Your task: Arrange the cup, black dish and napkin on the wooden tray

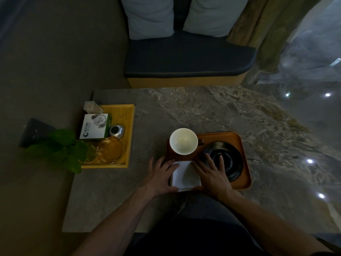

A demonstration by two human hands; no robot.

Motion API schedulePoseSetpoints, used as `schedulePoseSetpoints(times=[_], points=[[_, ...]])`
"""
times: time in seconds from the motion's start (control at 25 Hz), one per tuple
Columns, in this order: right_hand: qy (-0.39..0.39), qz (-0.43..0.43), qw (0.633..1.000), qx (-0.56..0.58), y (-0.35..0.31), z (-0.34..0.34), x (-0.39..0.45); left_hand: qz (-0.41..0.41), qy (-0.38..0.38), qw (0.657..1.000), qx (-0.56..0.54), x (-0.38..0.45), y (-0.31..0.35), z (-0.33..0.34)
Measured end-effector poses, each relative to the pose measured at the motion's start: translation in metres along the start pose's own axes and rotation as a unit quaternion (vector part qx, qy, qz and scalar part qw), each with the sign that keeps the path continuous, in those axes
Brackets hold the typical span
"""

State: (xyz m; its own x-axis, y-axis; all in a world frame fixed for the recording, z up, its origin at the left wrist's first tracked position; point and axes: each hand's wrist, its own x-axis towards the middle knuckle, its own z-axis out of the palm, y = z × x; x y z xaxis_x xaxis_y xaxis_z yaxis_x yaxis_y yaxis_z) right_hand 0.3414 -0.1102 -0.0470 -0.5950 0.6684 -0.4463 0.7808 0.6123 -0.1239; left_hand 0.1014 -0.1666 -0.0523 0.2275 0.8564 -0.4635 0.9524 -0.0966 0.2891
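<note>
1. The napkin [186, 175] is flanked at the tray's [243, 163] near-left corner by the left hand [160, 177] and right hand [212, 177], fingers spread flat.
2. The cup [183, 141] is seated at far left; the dish [227, 160] at right.

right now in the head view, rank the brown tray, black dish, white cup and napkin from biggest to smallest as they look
1. brown tray
2. black dish, partly under the right hand
3. napkin and white cup: they look about alike, and both hands, including the left hand, cover the napkin's edges, so no ranking between them.
</note>
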Motion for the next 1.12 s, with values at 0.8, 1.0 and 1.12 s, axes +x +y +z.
schedulePoseSetpoints(times=[0.8, 1.0, 1.12], points=[[-0.004, -0.076, 0.997, 0.005, -0.01, -0.01, 0.01, 0.052, 0.028, 0.998, -0.034, -0.002, 0.006, 0.003], [-0.011, -0.074, 0.997, 0.0, -0.01, -0.009, 0.009, 0.046, 0.017, 0.999, -0.019, -0.003, 0.007, 0.0], [-0.004, -0.068, 0.998, 0.009, -0.011, -0.007, 0.007, 0.044, 0.026, 0.999, -0.019, -0.003, 0.006, 0.002]])
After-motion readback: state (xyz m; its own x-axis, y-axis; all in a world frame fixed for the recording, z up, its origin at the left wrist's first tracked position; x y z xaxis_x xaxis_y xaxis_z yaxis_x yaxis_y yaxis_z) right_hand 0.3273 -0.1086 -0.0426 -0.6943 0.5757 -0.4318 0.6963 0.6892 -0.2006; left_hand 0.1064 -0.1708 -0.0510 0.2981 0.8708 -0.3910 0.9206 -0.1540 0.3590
